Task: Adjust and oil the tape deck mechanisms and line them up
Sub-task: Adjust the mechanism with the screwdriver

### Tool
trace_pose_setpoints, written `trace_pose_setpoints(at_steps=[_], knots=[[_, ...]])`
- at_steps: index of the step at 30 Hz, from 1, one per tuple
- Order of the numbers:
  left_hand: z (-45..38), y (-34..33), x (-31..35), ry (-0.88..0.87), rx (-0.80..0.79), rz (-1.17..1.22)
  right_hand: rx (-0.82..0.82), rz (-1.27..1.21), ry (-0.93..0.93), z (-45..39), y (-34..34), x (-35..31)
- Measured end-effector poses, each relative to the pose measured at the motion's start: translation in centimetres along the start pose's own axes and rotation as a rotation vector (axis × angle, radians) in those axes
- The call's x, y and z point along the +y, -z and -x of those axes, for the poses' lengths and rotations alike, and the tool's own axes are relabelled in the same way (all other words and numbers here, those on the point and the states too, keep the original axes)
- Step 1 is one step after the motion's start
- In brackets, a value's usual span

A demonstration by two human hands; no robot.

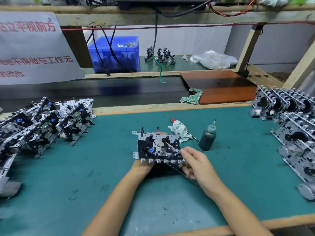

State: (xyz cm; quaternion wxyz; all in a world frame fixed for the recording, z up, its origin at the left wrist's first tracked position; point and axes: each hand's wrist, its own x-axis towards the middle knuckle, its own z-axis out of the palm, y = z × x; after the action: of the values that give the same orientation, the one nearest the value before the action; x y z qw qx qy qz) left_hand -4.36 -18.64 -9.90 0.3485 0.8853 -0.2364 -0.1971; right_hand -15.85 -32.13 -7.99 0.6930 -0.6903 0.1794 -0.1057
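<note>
A worker's left hand (142, 165), mostly hidden beneath, props up one tape deck (157, 147) over the middle of the green mat (119, 167), while the right hand (196, 165) pinches a thin metal tool (177, 171) at its right edge; whether the left fingers grip or merely support cannot be told. By the look of it the job is partway through, with a cluster of decks (42, 123) lying at left, too overlapped to count, and rows of decks (293, 123) standing at right, at least eight, though which group is finished is unclear. One oil bottle (208, 137) and one rag-wrapped screwdriver (179, 128) stand just beyond the work.
</note>
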Motion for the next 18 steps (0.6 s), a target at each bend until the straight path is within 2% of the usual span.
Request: trace_pose_setpoints(at_steps=[2, 3, 4, 6, 7, 10, 11, 13, 15, 18], knots=[[-0.8, 1.4, -0.4, -0.307, 0.213, 0.027, 0.011, 0.014, -0.013, -0.2, 0.1, 0.1], [-0.7, 2.5, -0.7, -0.344, 0.223, -0.023, 0.019, 0.050, -0.002, -0.4, 0.1, 0.2], [-1.0, 3.4, -1.7, -0.375, 0.225, -0.171, 0.028, 0.105, 0.018, -0.6, 0.1, 0.3], [-1.4, 4.8, -4.2, -0.338, 0.210, -0.436, 0.051, 0.236, 0.062, -1.0, 0.1, 0.5], [-1.4, 5.3, -5.1, -0.316, 0.249, -0.457, 0.064, 0.294, 0.080, -1.1, 0.0, 0.6], [0.5, 6.2, -4.7, -0.304, 0.438, -0.104, 0.098, 0.395, 0.126, -1.2, -0.1, 0.9], [1.2, 6.2, -4.0, -0.307, 0.449, 0.013, 0.112, 0.429, 0.139, -1.2, -0.2, 1.0], [2.7, 5.5, -1.9, -0.366, 0.332, 0.066, 0.140, 0.492, 0.154, -1.2, -0.1, 1.3], [3.5, 4.0, -0.1, -0.430, 0.217, -0.092, 0.153, 0.522, 0.156, -1.2, -0.1, 1.4], [3.0, 2.4, 1.0, -0.440, 0.220, -0.263, 0.164, 0.562, 0.165, -0.9, -0.2, 0.9]])
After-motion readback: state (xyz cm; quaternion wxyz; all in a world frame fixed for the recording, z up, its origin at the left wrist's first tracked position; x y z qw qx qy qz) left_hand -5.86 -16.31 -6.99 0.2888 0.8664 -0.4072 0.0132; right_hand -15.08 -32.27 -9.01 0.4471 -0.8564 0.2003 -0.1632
